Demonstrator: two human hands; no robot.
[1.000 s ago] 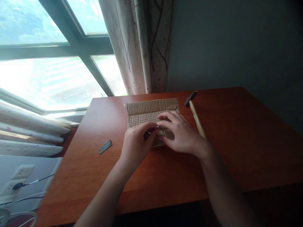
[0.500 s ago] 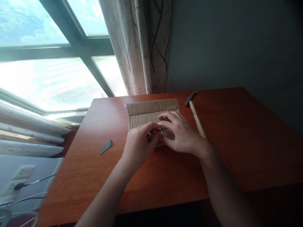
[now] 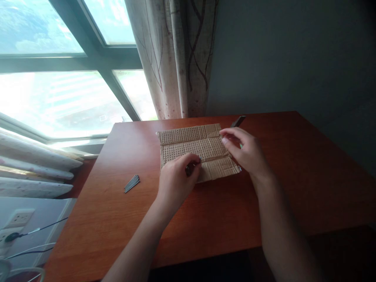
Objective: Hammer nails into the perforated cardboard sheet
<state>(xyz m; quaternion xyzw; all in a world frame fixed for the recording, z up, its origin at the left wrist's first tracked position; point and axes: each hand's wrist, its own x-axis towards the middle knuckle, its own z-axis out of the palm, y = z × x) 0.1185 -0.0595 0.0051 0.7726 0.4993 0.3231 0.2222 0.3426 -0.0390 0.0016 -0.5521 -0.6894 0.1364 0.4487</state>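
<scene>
A flat piece of cardboard [image 3: 194,147] full of small punched holes lies on the red-brown table [image 3: 205,211]. My left hand [image 3: 176,182] rests on its near edge, fingers curled round a few dark nails [image 3: 190,169]. My right hand [image 3: 248,152] hovers over the cardboard's right edge, thumb and fingers drawn together in a pinch; what they hold, if anything, is too small to make out. The hammer [image 3: 237,121] lies behind my right hand, only its dark head showing.
A small bundle of nails [image 3: 131,182] lies on the table to the left. A patterned curtain [image 3: 176,58] and a window [image 3: 64,78] stand behind the table. Wall sockets with a cable [image 3: 14,231] are at the lower left.
My right hand has left my left hand and moved right and back to the cardboard's right edge, covering the hammer handle. My left hand stays put with the nails.
</scene>
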